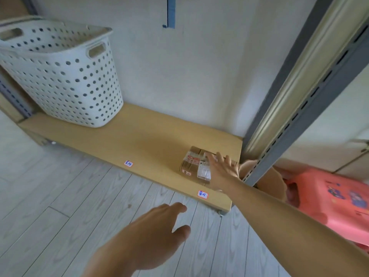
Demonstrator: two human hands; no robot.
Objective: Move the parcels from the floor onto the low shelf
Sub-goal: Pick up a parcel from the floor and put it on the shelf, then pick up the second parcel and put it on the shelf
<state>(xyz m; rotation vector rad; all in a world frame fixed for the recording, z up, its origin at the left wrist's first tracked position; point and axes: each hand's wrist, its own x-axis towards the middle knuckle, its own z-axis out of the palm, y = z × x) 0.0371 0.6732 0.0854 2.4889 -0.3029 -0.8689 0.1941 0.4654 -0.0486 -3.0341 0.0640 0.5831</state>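
Observation:
A small brown cardboard parcel with tape and a white label rests on the right end of the low wooden shelf. My right hand lies on the parcel's right side, fingers spread over its top edge. My left hand hovers above the pale floor in front of the shelf, fingers apart and holding nothing. Two small red-bordered labels are stuck along the shelf's front edge.
A white perforated laundry basket stands on the shelf's left end. A grey slotted upright rises at the shelf's right corner. A pink plastic stool sits to the right, beyond the upright. A white wall backs the shelf.

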